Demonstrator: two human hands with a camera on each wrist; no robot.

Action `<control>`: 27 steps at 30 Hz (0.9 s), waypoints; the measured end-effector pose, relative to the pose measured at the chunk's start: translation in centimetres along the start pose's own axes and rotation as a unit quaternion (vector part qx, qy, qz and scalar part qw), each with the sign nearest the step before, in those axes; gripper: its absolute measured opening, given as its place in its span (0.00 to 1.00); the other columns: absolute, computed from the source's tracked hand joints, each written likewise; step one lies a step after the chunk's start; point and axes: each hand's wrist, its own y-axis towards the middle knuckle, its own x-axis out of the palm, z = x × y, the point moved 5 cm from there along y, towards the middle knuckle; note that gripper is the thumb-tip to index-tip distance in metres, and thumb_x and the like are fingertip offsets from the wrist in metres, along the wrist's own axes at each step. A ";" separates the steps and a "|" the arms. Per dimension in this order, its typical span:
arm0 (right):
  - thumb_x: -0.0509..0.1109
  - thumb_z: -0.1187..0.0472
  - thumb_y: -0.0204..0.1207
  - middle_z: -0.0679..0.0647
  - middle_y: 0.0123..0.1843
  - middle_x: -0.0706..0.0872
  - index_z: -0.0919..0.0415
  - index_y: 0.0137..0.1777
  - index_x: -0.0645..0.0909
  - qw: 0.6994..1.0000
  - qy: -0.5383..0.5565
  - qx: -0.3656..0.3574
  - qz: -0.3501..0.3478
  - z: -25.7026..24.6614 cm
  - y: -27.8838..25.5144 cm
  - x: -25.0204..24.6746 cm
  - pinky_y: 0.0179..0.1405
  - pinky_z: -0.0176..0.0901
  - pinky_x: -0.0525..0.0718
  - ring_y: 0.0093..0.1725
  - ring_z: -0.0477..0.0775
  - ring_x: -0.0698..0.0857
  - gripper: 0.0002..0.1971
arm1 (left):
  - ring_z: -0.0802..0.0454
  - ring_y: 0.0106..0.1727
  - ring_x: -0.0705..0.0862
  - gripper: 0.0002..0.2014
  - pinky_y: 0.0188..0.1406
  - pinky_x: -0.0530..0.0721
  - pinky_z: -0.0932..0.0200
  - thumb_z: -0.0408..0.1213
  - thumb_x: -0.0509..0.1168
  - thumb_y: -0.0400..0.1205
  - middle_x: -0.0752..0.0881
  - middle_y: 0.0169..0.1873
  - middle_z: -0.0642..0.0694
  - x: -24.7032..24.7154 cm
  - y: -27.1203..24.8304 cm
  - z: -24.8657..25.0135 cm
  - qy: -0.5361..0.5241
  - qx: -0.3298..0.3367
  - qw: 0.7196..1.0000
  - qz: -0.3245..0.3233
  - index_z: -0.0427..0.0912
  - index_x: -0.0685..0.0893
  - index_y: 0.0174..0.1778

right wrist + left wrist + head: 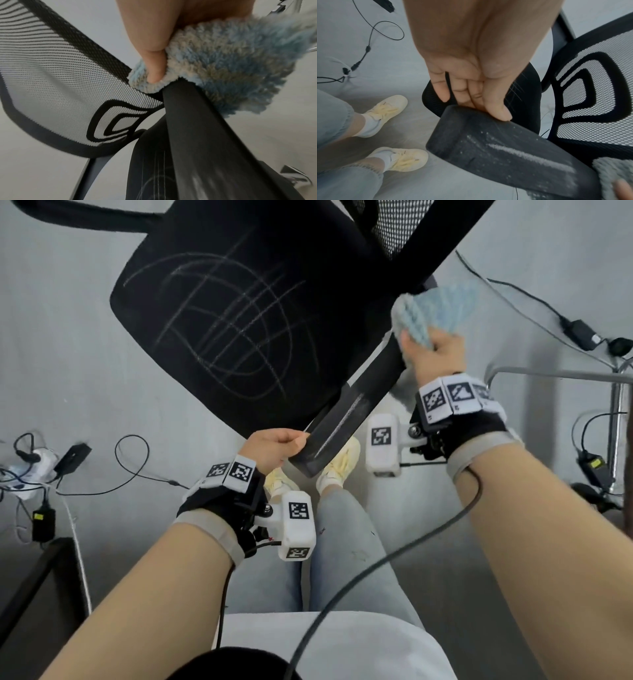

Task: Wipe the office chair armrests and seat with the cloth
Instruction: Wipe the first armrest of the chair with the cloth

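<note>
A black office chair stands ahead of me; its seat [219, 313] carries white chalk scribbles. The near black armrest [346, 412] runs diagonally and shows a white dusty streak [530, 155]. My left hand [277, 445] grips the armrest's near end [462, 128], thumb on its inner edge. My right hand [435, 354] holds a fluffy light-blue cloth [435, 306] pressed on the armrest's far part [188, 115], thumb [154, 65] curled over the cloth [231, 67]. The far armrest [85, 217] shows at the top left.
The mesh backrest [51, 65] rises beside the cloth. Power adapters and cables [51, 467] lie on the grey floor at left, more cables [579, 333] at right near a metal frame [616, 405]. My feet in pale yellow shoes [339, 463] stand under the armrest.
</note>
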 end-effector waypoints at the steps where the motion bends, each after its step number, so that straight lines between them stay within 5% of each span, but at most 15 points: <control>1: 0.71 0.53 0.71 0.60 0.47 0.71 0.42 0.26 0.81 1.000 -0.009 -0.018 0.009 -0.6 0.8 -0.1 0.28 0.26 0.70 0.28 0.34 0.75 0.13 | 0.67 0.44 0.80 0.11 0.37 0.74 0.74 0.37 0.63 0.81 0.85 0.43 0.59 0.2 0.1 0.2 0.002 0.001 1.000 0.002 0.47 0.85 0.57; 2: 0.70 0.56 0.72 0.61 0.52 0.70 0.40 0.33 0.84 0.999 -0.021 -0.024 0.009 -1.1 1.3 -0.3 0.33 0.24 0.72 0.35 0.31 0.76 0.10 | 0.66 0.45 0.80 0.10 0.39 0.74 0.71 0.37 0.63 0.81 0.85 0.44 0.59 0.2 0.1 0.2 0.002 0.000 1.000 0.001 0.47 0.85 0.57; 3: 0.69 0.63 0.75 0.64 0.59 0.70 0.48 0.47 0.84 0.999 -0.024 -0.042 0.013 -1.8 1.8 -0.5 0.40 0.20 0.73 0.46 0.34 0.77 0.08 | 0.65 0.47 0.80 0.10 0.41 0.74 0.69 0.38 0.64 0.81 0.85 0.45 0.58 0.3 0.2 0.2 0.000 -0.001 1.000 -0.002 0.48 0.85 0.56; 6: 0.62 0.76 0.77 0.71 0.77 0.61 0.68 0.73 0.66 0.995 -0.029 -0.095 -0.014 -2.1 3.9 -0.3 0.55 0.12 0.68 0.70 0.57 0.72 0.23 | 0.61 0.54 0.80 0.07 0.49 0.76 0.65 0.39 0.65 0.80 0.85 0.51 0.55 0.1 0.0 -0.2 -0.008 -0.005 1.000 -0.021 0.52 0.84 0.51; 9: 0.61 0.73 0.77 0.71 0.79 0.58 0.67 0.70 0.71 0.990 -0.057 -0.121 -0.034 -1.4 4.9 0.6 0.64 0.13 0.58 0.77 0.62 0.65 0.21 | 0.62 0.52 0.82 0.09 0.56 0.75 0.67 0.36 0.66 0.78 0.86 0.48 0.54 -0.1 0.0 -0.7 0.012 0.009 1.000 -0.017 0.48 0.85 0.54; 15: 0.59 0.73 0.78 0.67 0.80 0.57 0.61 0.72 0.68 0.990 -0.046 -0.133 -0.005 -0.9 5.3 0.6 0.55 0.05 0.53 0.80 0.59 0.60 0.23 | 0.76 0.32 0.82 0.09 0.38 0.76 0.83 0.29 0.67 0.77 0.85 0.38 0.54 0.1 0.7 -0.7 0.047 0.078 0.996 0.015 0.36 0.86 0.52; 23: 0.61 0.65 0.77 0.65 0.79 0.64 0.64 0.73 0.67 0.992 -0.020 -0.127 -0.001 -3.1 6.1 1.8 0.62 0.17 0.64 0.77 0.57 0.68 0.24 | 0.64 0.37 0.80 0.06 0.39 0.76 0.82 0.30 0.67 0.77 0.83 0.36 0.53 -0.9 1.3 1.0 0.089 0.131 0.987 0.035 0.38 0.86 0.49; 27: 0.61 0.65 0.72 0.68 0.77 0.65 0.68 0.73 0.68 0.990 0.007 -0.140 -0.023 -4.2 3.6 3.8 0.74 0.39 0.69 0.75 0.61 0.69 0.27 | 0.72 0.33 0.81 0.07 0.39 0.75 0.83 0.30 0.66 0.78 0.83 0.35 0.54 -3.0 1.4 1.2 0.079 0.138 0.986 0.057 0.38 0.85 0.50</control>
